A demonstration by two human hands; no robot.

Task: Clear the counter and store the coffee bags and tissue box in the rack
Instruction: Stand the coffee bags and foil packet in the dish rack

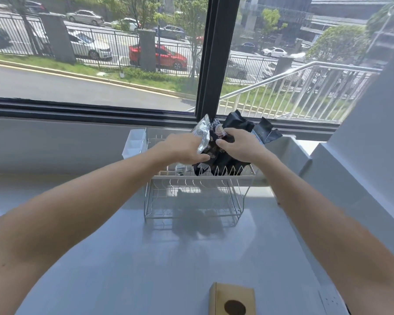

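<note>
Head cam: both hands are on the coffee bags (pixel 216 153) up in the wire rack (pixel 191 201)'s top tier, left hand (pixel 182 148) clamped on the silvery bag edge, right hand (pixel 239 146) gripping the dark bags just beside it. Tissue box (pixel 231 298) sits on the counter (pixel 123 258), well back from both hands, nearer the camera.

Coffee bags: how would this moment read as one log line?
both hands: left hand, right hand | seating coffee bags in rack | tissue box on counter

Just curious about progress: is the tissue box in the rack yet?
No. The tissue box sits on the counter, nearer the camera than the wire rack.
</note>
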